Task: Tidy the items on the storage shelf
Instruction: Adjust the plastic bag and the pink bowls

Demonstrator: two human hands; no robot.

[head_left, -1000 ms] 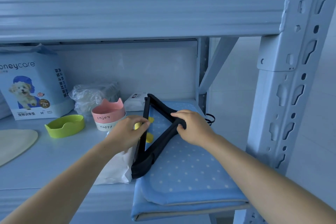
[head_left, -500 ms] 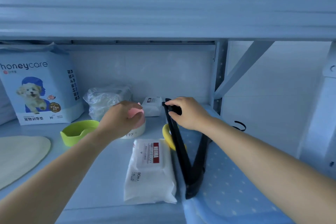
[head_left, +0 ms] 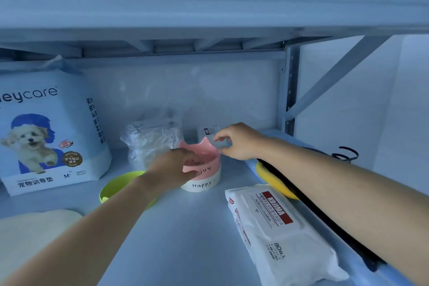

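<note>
Nearest, a flat wipes pack (head_left: pixel 278 225) lies on the shelf board (head_left: pixel 190 234) at the near right, and a beige mat (head_left: pixel 34 232) sits at the near left. A long black item (head_left: pixel 362 255) runs along the right side under the right forearm, with a yellow piece (head_left: pixel 278 183) just beside it.

Farther in, the left hand (head_left: pixel 171 169) grips the near rim of the pink bowl (head_left: pixel 210 161), fingers curled over the edge. That bowl is nested on a white bowl (head_left: pixel 202 186), mid-shelf, with a green bowl (head_left: pixel 118 188) just to their left. The right hand (head_left: pixel 239 141) hovers at the pink bowl's far-right rim, fingers narrow and pinching a small grey piece (head_left: pixel 223 144); what it is cannot be told.

Behind stand a small white pack (head_left: pixel 207 131), a crinkled clear bag (head_left: pixel 151 139) and, far left, a tall pet-pad bag (head_left: pixel 51 132).

The step in hand looks like regrouping the 2 stacked bowls. The next move probably calls for lifting or sliding the pink bowl without tipping the white one beneath.

Open board lies between the bowls and the wipes pack, and toward the near edge. The clear bag and the small pack crowd the far side, and the upright post (head_left: pixel 289 100) bounds the right.
</note>
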